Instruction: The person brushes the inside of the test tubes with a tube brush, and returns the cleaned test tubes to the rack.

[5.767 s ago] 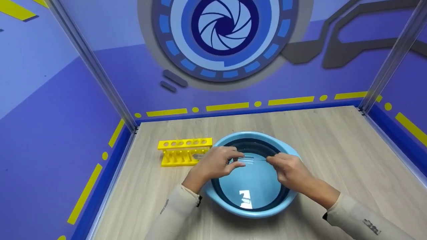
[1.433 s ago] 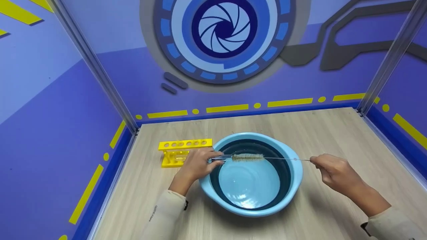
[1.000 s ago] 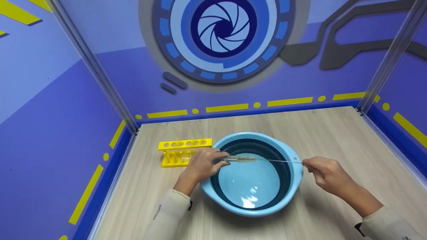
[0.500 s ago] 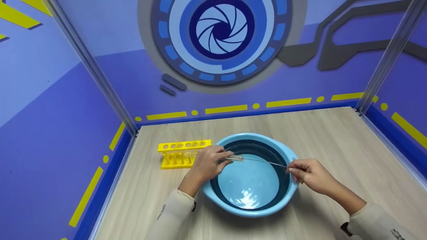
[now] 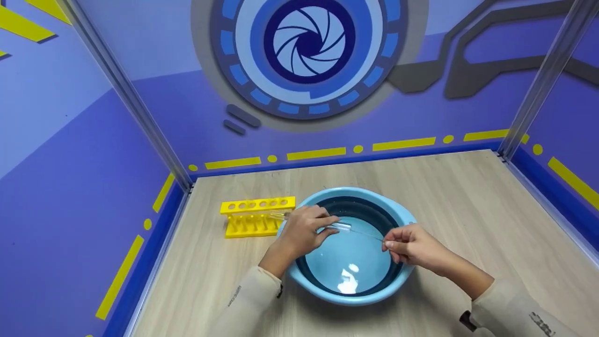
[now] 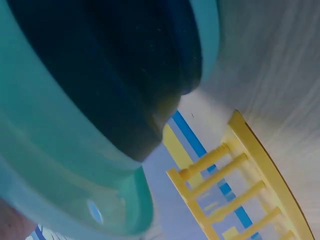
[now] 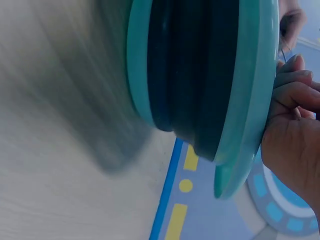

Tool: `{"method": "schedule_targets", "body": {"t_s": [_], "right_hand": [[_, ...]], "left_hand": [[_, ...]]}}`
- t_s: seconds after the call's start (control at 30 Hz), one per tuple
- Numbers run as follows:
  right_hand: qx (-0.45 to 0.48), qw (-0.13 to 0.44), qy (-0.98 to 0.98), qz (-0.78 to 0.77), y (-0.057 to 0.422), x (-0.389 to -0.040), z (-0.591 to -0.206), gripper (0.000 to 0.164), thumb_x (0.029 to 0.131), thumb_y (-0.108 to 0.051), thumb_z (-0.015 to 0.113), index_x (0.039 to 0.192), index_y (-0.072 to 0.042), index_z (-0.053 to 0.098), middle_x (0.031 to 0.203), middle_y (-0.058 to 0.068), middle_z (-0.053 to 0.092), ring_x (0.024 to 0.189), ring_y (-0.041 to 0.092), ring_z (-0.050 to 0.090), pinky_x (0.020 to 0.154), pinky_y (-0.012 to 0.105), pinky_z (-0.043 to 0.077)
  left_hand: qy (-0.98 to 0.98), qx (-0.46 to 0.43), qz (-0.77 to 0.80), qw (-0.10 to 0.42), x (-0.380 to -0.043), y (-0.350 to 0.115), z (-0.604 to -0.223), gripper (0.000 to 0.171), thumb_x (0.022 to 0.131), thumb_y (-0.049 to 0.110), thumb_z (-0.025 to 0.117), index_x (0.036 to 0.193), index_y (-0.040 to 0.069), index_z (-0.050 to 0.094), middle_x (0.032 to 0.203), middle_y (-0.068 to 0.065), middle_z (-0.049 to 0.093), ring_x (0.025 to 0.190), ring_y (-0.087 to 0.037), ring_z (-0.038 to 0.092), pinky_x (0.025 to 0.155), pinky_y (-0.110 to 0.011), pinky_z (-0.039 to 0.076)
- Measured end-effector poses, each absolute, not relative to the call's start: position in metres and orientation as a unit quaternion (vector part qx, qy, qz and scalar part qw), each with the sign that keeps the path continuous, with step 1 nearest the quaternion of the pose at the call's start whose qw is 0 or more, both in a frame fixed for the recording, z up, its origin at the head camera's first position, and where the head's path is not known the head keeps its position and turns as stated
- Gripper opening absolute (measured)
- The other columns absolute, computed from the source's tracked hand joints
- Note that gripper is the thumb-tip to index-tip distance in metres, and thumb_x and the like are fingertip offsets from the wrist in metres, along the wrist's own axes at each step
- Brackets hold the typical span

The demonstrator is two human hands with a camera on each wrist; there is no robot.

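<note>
Over the light blue basin (image 5: pixel 355 300), my left hand (image 5: pixel 302 234) holds a clear glass test tube (image 5: pixel 344 227) lying almost level, its mouth toward the right. My right hand (image 5: pixel 416 245) pinches the thin wire handle of a test tube brush (image 5: pixel 367 234) between thumb and fingers. The wire runs into the tube's mouth; the bristles are inside, mostly hidden by the left hand. The tube's far end comes out left of that hand, in front of the yellow test tube rack (image 5: pixel 257 206). In the right wrist view, the right hand (image 7: pixel 295 135) is beside the basin's rim.
Water with bright reflections lies in the basin, whose inner wall is dark. The rack, with a row of holes and pegs, stands on the wooden table (image 5: pixel 224 276) just left of the basin. Purple-blue panels (image 5: pixel 154 112) enclose the back and sides.
Since 1.4 s ago, my right hand has moved left toward the left hand, and the bristles have slid from outside the tube into it. The left hand has shifted slightly right.
</note>
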State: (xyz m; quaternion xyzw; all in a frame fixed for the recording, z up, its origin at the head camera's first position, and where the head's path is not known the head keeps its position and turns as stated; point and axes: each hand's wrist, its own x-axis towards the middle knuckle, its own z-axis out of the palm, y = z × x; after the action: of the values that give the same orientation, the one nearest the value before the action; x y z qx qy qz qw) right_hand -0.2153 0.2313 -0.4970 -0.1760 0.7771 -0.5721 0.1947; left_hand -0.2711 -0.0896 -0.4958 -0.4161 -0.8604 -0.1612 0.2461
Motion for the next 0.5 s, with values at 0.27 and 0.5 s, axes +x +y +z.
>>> {"method": "schedule_targets", "body": {"t_s": [0.27, 0.5], "right_hand": [[-0.182, 0.093, 0.828, -0.522, 0.207, -0.214, -0.500, 0.018, 0.108, -0.010, 0.060, 0.100, -0.004, 0.076, 0.072, 0.008, 0.066, 0.060, 0.009, 0.058, 0.056, 0.023, 0.051], [-0.230, -0.060, 0.873, -0.425, 0.195, -0.210, -0.503, 0.018, 0.104, 0.000, 0.062, 0.100, -0.010, 0.078, 0.071, 0.000, 0.067, 0.061, 0.002, 0.057, 0.058, 0.021, 0.053]], "left_hand": [[-0.870, -0.416, -0.129, 0.232, -0.269, -0.077, -0.493, 0.029, 0.100, 0.045, 0.073, 0.122, 0.029, 0.081, 0.097, 0.010, 0.075, 0.088, -0.011, 0.065, 0.079, -0.023, 0.053], [-0.874, -0.410, -0.143, 0.216, -0.269, -0.076, -0.493, 0.028, 0.098, 0.043, 0.076, 0.122, 0.029, 0.082, 0.096, 0.010, 0.076, 0.084, -0.010, 0.064, 0.077, -0.022, 0.052]]}}
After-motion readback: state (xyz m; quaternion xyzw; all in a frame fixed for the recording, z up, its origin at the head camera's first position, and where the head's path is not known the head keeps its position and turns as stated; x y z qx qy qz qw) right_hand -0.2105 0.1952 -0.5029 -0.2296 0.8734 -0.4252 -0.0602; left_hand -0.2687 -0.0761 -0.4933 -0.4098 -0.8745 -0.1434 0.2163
